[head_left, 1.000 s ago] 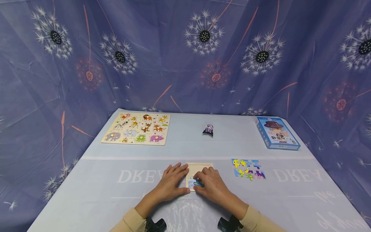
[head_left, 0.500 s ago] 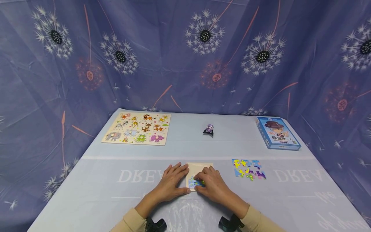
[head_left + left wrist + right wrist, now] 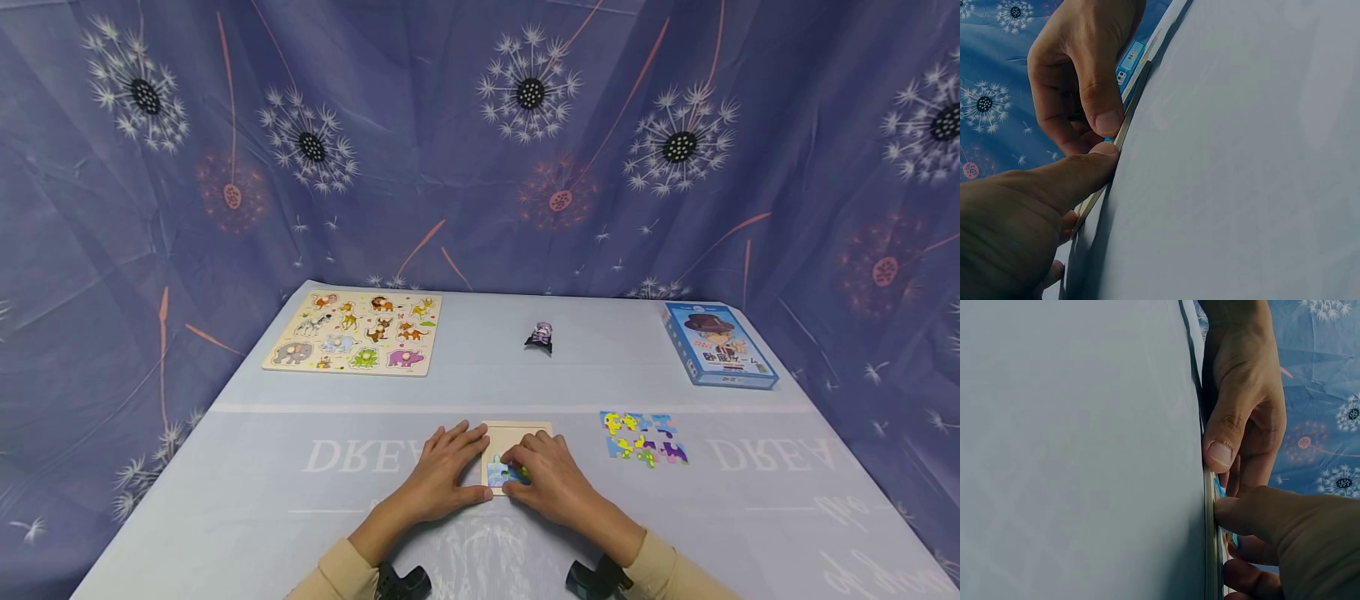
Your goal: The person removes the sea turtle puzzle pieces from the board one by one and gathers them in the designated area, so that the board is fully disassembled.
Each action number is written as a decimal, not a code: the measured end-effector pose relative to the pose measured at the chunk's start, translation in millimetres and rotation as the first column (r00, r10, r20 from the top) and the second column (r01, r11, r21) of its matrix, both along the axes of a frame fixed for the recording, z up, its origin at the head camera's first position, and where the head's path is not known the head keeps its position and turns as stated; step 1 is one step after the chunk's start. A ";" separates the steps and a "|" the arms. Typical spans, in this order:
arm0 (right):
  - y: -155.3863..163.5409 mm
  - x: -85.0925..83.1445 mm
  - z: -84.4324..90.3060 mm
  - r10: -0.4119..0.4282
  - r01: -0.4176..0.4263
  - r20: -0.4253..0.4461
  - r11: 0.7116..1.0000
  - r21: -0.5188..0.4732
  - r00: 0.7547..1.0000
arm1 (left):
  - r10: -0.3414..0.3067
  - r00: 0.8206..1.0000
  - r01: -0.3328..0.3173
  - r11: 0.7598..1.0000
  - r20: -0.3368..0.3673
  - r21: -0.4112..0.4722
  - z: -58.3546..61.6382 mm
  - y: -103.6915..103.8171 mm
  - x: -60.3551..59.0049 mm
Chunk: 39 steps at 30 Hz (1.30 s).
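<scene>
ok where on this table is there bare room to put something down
Bare cloth lies between the wooden animal peg puzzle and the small purple figure, between that figure and the blue game box, and left of the left hand. It is crowded at the near middle: both hands on the small wooden puzzle tray, loose coloured jigsaw pieces to its right.

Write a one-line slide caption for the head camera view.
Both hands, left hand and right hand, press a blue puzzle piece into a small wooden tray on the table.
</scene>
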State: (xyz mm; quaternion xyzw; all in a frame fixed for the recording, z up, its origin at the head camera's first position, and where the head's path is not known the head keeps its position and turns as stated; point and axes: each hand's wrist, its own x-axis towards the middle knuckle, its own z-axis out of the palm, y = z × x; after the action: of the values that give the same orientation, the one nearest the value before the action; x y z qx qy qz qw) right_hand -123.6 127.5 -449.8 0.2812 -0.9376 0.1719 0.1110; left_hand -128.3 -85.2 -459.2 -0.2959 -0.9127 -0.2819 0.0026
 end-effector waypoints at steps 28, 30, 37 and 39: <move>103.6 7.4 11.5 -0.103 0.110 0.047 0.982 -0.154 0.994 | 0.021 1.000 -0.021 1.000 -0.008 -0.008 -1.6 2.0 0.9; 118.6 9.9 8.0 -0.130 0.135 0.040 0.981 -0.139 0.991 | 0.022 1.000 -0.022 1.000 -0.006 -0.008 -1.9 1.8 0.8; 152.5 15.7 4.9 -0.228 0.235 0.129 0.971 -0.042 0.965 | 0.022 1.000 -0.022 1.000 -0.003 -0.003 -1.9 1.5 1.4; 157.5 16.0 5.6 -0.233 0.240 0.151 0.970 -0.027 0.961 | 0.023 1.000 -0.023 1.000 -0.003 -0.003 -1.6 1.4 1.5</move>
State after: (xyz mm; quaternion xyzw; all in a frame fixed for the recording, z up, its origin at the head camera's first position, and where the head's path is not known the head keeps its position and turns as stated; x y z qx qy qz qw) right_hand -107.6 285.0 -444.2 0.1511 -0.9660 0.1984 0.0677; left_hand -126.8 -83.7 -460.9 -0.2858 -0.9165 -0.2800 0.0070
